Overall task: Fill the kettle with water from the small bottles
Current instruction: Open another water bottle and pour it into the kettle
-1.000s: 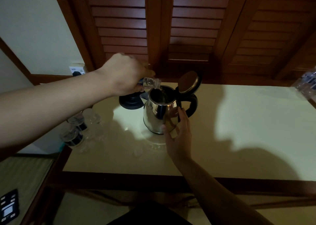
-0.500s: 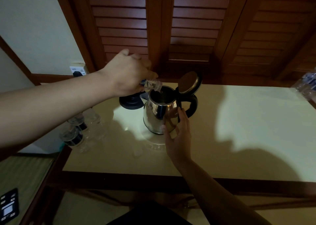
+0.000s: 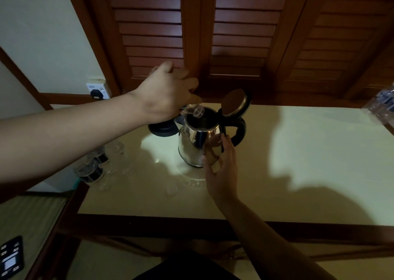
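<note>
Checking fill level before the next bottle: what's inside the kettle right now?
The kettle has its lid up; the left hand tips a small bottle over the opening. The interior looks dark, so the water level cannot be seen.

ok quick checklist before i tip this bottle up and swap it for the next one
1. Kettle lid open: ok, it stands up behind the opening.
2. Bottle mouth over the kettle opening: ok.
3. Left hand grips the bottle: ok.
4. Right hand steadies the kettle: ok, straight fingers lie against its side.
5. Bottle empty: cannot tell, the hand hides most of it.
6. More bottles within reach: ok, small bottles stand at the table's left edge; whether they are full, cannot tell.
</note>
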A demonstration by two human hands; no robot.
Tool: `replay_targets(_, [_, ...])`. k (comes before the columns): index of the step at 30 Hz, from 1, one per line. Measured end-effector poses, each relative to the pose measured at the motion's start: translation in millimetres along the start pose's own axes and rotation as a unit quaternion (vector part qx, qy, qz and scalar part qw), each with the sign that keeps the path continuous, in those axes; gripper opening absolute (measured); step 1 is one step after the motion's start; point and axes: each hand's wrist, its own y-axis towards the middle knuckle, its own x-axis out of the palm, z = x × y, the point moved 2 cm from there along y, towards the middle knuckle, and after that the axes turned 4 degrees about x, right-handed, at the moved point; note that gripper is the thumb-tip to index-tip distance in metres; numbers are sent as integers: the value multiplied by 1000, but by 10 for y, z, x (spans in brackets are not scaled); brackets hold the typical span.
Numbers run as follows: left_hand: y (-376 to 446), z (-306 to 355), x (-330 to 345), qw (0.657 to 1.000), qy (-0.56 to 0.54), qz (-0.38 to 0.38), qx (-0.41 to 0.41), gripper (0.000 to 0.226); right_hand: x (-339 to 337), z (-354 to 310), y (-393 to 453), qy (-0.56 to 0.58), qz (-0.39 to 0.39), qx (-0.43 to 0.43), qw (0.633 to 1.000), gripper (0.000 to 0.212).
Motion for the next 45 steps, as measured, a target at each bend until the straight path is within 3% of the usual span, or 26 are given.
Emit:
replay_targets(6, [0, 89, 104, 997, 62, -11, 46, 38, -8, -24, -4, -2, -3, 4, 1000, 81])
replay_targets(9, [26, 40, 109, 999, 35, -2, 14, 40, -17, -53, -4, -16, -3, 3, 1000, 80])
replay_targets(12, [14, 55, 126, 998, 39, -24, 36, 32, -6, -28, -3, -2, -2, 2, 1000, 79])
replay_targets(18, [-37, 46, 64, 999, -19, 9, 32, 29, 11, -5, -10, 12, 7, 4, 1000, 80])
replay_targets(22, [-103, -15, 53, 999, -35, 29, 22, 44, 9, 11, 4, 12, 3, 5, 1000, 81])
replay_targets(26, [-158, 43, 70, 996, -62, 27, 55, 39, -5, 41, -3, 11, 2, -10, 1000, 81])
replay_targets(29, [-173, -16, 86, 993, -109, 25, -23, 50, -9, 42, -2, 17, -1, -10, 1000, 80])
replay_targets(31, [-186, -60, 30, 969, -211, 67, -112, 56, -25, -3, -23, 16, -3, -9, 1000, 80])
replay_targets(34, [-274, 56, -121, 873, -415, 156, -204, 53, -96, -137, -97, -5, 21, -41, 999, 78])
replay_targets(36, [-396, 257, -217, 816, -492, 175, -247, 49, -164, -225, -183, -5, 25, -69, 997, 77])
replay_targets(42, [-784, 1082, -124, 769, -596, 87, -217, 50, -361, -238, -443, 72, -119, -129, 982, 87])
replay_targets(45, [-905, 1403, 63, 731, -645, 85, -207, 55, -330, -145, -507, 73, -138, -83, 984, 79])
